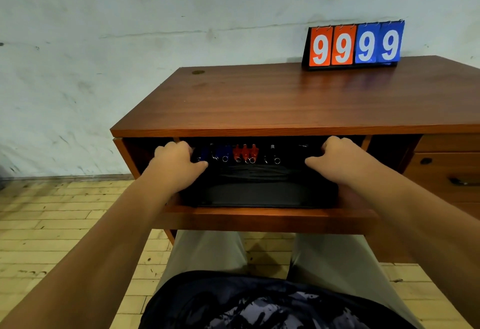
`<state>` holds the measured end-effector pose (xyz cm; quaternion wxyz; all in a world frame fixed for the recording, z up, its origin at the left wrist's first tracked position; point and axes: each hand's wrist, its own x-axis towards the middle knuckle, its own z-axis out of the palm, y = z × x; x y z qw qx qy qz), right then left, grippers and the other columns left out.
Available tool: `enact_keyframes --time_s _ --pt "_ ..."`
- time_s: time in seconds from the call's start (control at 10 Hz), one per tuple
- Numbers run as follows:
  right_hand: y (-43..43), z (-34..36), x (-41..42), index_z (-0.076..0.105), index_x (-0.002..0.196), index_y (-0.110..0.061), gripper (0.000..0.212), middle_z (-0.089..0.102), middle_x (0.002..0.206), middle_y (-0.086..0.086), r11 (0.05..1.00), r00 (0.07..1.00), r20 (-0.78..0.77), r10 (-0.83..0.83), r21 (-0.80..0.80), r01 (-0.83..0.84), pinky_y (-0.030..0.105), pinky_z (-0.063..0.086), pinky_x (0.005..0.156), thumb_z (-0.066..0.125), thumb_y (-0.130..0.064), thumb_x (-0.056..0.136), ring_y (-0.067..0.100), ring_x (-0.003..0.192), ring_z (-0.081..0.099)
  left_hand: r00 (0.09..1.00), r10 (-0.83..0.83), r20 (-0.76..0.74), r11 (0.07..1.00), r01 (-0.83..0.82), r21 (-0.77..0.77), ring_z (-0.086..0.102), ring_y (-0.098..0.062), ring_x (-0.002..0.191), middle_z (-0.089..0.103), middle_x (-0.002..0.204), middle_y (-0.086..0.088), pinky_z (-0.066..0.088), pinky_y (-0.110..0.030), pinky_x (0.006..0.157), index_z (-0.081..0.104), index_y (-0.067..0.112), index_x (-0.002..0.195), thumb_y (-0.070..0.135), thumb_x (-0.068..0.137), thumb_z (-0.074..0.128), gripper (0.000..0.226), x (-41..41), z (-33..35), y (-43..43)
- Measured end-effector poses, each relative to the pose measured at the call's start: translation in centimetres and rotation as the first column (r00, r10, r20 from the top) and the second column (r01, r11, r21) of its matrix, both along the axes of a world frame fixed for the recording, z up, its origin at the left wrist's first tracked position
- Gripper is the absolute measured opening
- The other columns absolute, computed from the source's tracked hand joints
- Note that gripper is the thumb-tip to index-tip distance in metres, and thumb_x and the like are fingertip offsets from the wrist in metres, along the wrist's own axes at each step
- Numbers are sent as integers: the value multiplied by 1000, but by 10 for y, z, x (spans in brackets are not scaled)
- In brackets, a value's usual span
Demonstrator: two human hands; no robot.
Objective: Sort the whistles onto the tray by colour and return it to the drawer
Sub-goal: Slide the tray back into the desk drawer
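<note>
I start with the wooden desk (285,100), which fills the middle of my head view. Its top is bare except for a flip scoreboard (354,45) reading 9999 at the back right corner, well away from the work.

Under the desk's front edge the drawer (259,218) is pulled out toward the person's lap, leaving room to lower something in from above. The black tray (259,193) sits inside it and spans most of its width. The tray's near edge lies just behind the drawer's front rim, and its far half is tucked into the shadow under the desk top.

The left hand (179,162) grips the tray's left edge and the right hand (337,159) grips its right edge, fingers curled over the sides. I judge the two-sided hold is meant to keep the tray level so the rows do not slide.

Along the tray's far edge the whistles stand grouped by colour, with their key rings toward the person: blue whistles (223,152) toward the left corner, red whistles (245,153) in the middle and black whistles (272,157) to the right. The black ones blend into the dark tray, so I may be missing some.

Sorting looks finished. To my eye the tray needs seating and letting go, then the drawer pushed closed.
</note>
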<state>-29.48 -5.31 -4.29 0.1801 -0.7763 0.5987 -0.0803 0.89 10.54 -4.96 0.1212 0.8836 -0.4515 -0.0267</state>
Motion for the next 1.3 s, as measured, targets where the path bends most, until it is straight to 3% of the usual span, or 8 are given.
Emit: enact_keyframes --time_s 0.1,0.2,0.3,0.6,0.8,1.0,1.2,1.3 --pt "31 15 1 43 158 -25 95 41 156 9 981 981 -32 194 3 -194 52 50 110 74 -75 82 36 142 46 935 -267 -232 962 272 -11 55 -14 134 56 148 8 52 -38 110 49 31 154 69 84 76 84 -21 3 22" --pt "60 22 1 21 168 -33 126 23 168 0 891 895 -76 440 160 -425 53 43 119 81 -81 68 32 155 29 877 -382 -292 880 441 174 39 -11 145 36 158 17 43 -41 119 35 39 159 74 72 83 106 -37 0 37" --pt "74 10 5 3 171 -33 139 1 176 -3 844 807 -247 537 162 -512 54 32 126 86 -75 68 33 162 11 895 -401 -196 872 438 217 30 -13 148 31 158 17 39 -42 122 31 37 161 66 68 90 114 -43 -9 34" --pt "58 -3 21 8 171 -27 132 -1 177 9 790 807 -377 455 -247 -561 48 20 131 86 -70 73 33 163 9 915 -392 96 918 383 101 36 -16 138 41 146 12 42 -38 115 43 34 154 67 66 91 105 -35 -13 2" --pt "34 -11 35 24 167 -20 118 22 171 15 729 846 -407 344 -452 -514 49 33 125 86 -63 76 37 154 31 859 -412 305 893 447 -54 44 -16 113 46 122 11 45 -32 96 55 31 126 57 80 85 61 -30 0 -29" --pt "8 -24 49 45 152 -22 101 44 152 13 721 894 -338 296 -535 -441 46 48 106 94 -49 69 34 127 53 880 -407 246 872 454 -183 46 -16 104 48 112 9 47 -32 92 57 26 116 48 92 76 38 -27 -3 -57" --pt "-17 -24 60 54 130 -24 59 50 121 4 675 924 -248 291 -632 -382 40 49 83 82 -21 79 25 98 51 916 -382 124 850 401 -342 53 -9 95 53 99 15 51 -31 84 58 30 101 34 99 66 9 -18 9 -77" --pt "-39 -3 66 53 127 -25 51 49 114 -4 726 937 -194 289 -594 -347 37 48 85 76 -28 81 22 98 48 934 -354 52 850 345 -399 56 -5 91 56 97 16 53 -28 79 59 34 96 34 99 65 7 -9 25 -96"
